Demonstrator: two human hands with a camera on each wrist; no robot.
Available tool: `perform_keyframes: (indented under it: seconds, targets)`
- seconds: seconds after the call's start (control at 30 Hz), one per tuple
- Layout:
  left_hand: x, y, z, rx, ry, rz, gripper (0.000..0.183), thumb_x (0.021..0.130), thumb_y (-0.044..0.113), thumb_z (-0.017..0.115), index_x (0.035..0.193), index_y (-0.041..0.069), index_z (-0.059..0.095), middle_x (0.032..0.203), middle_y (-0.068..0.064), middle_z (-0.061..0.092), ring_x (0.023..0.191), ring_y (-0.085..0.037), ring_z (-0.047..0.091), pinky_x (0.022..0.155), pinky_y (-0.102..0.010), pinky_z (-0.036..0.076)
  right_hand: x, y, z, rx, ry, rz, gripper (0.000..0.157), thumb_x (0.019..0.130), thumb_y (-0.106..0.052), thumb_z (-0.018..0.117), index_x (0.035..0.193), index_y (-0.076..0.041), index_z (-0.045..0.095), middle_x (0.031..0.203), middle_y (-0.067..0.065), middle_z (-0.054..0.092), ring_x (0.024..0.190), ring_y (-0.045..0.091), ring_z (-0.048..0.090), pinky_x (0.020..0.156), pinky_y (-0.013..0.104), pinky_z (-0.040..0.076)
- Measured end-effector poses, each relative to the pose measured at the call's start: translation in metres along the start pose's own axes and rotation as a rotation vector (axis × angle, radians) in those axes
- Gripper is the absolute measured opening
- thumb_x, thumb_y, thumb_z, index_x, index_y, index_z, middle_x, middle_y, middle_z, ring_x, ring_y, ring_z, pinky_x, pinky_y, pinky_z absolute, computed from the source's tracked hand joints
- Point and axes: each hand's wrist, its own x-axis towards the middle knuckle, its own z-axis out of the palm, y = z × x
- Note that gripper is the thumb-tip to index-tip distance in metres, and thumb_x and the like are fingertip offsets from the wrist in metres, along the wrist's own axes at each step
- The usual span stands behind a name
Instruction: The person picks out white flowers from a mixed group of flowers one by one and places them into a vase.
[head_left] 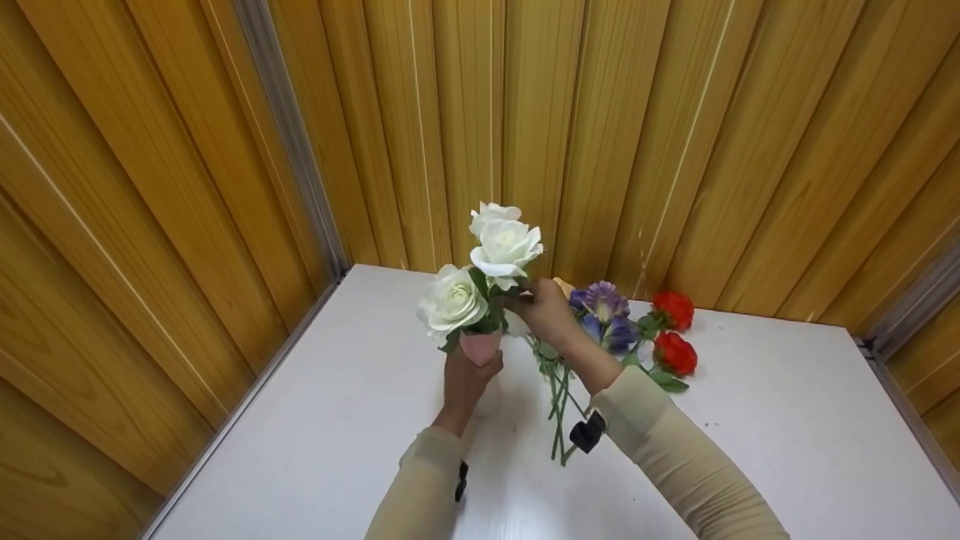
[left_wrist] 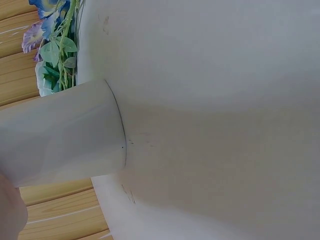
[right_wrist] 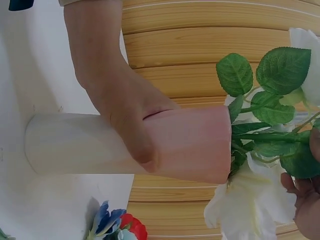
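Note:
A tall vase (right_wrist: 195,142), pink at the top and fading to white below, stands upright on the white table. My left hand (head_left: 466,381) grips it round the upper part, thumb laid across the front in the right wrist view. White artificial roses (head_left: 506,246) with green leaves rise from the vase's mouth, one bloom leaning left over the rim. Just above the rim, my right hand (head_left: 551,319) pinches the stem of a white rose among the leaves (right_wrist: 292,145). In the left wrist view only the vase's pale lower body (left_wrist: 65,135) and a bit of the left hand show.
Right of the vase lie purple-blue flowers (head_left: 606,304) with long green stems (head_left: 559,412) pointing toward me. Beside them are red flowers (head_left: 676,352). Wood-panelled walls (head_left: 536,135) enclose the white table (head_left: 322,420) at the back and sides.

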Motion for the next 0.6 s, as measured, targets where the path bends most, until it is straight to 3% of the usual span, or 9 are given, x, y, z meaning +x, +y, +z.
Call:
perform_keyframes:
  seconds: [0.3, 0.47, 0.6]
  targets:
    - [0.0, 0.0, 0.001, -0.003, -0.009, 0.01, 0.062, 0.083, 0.015, 0.076, 0.138, -0.001, 0.051, 0.126, -0.014, 0.067, 0.112, -0.024, 0.061, 0.104, -0.046, 0.051, 0.001, 0.006, 0.004, -0.043, -0.027, -0.001, 0.031, 0.089, -0.003, 0.072, 0.118, 0.009, 0.071, 0.117, 0.027, 0.073, 0.112, 0.041, 0.07, 0.096, 0.052, 0.058]
    - [0.0, -0.001, 0.001, -0.012, -0.004, 0.013, 0.057, 0.083, 0.015, 0.076, 0.133, -0.001, 0.054, 0.12, -0.014, 0.068, 0.105, -0.022, 0.061, 0.097, -0.042, 0.053, 0.002, 0.0, 0.0, -0.046, 0.01, 0.031, 0.031, 0.089, -0.008, 0.073, 0.117, 0.004, 0.069, 0.111, 0.023, 0.073, 0.106, 0.035, 0.069, 0.093, 0.048, 0.059]
    - [0.001, -0.001, -0.001, -0.02, -0.013, 0.003, 0.059, 0.083, 0.015, 0.076, 0.136, 0.001, 0.052, 0.124, -0.012, 0.067, 0.109, -0.022, 0.06, 0.102, -0.045, 0.051, 0.002, -0.006, -0.003, -0.037, 0.044, 0.047, 0.027, 0.089, -0.007, 0.074, 0.113, 0.002, 0.069, 0.106, 0.022, 0.073, 0.101, 0.033, 0.069, 0.09, 0.046, 0.059]
